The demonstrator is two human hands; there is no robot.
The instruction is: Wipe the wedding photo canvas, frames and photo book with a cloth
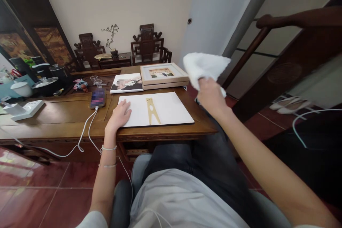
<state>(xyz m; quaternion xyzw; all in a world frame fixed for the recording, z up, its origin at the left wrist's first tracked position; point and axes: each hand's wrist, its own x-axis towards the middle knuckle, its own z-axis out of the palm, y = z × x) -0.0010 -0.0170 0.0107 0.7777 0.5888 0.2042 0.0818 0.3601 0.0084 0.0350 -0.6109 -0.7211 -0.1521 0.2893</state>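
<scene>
White cloth (204, 65) gripped in the right hand (212, 94), held up near the table's (66, 124) right edge.
The left hand (121, 114) is spread flat on the board (176, 110), probably for steadying it along the front edge; a cat cutout (149, 114) lies there, frames (164, 84) behind.

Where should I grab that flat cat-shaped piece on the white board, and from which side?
Probably pinch the cat-shaped piece across its narrow upper body, from above: it lies flat on the white board, and its legs splay apart toward you.
</scene>
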